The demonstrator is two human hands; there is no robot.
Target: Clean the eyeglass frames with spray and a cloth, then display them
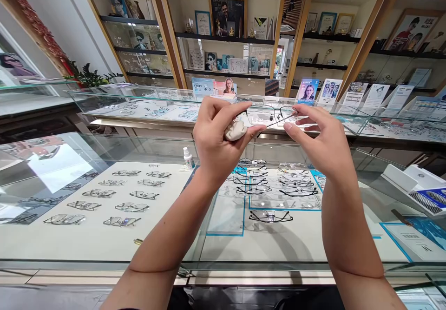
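Both hands hold up a pair of thin-framed eyeglasses (264, 108) above the glass display case. My left hand (221, 126) pinches the frame at the left lens and a temple arm; a crumpled whitish cloth (236, 130) is tucked in its palm. At the other end, my right hand (318, 133) has thumb and fingertips closed on the frame by the right lens. The far edges of the lenses are partly covered by fingers. Below, rows of dark-framed glasses (271, 216) lie in the case.
A small white spray bottle (188, 158) stands left of my left forearm. More glasses (99, 193) lie in rows under glass at left. Leaflet stands (329, 91) line the far counter. A white box (414, 182) sits at right. Shelves with framed pictures (228, 15) stand behind.
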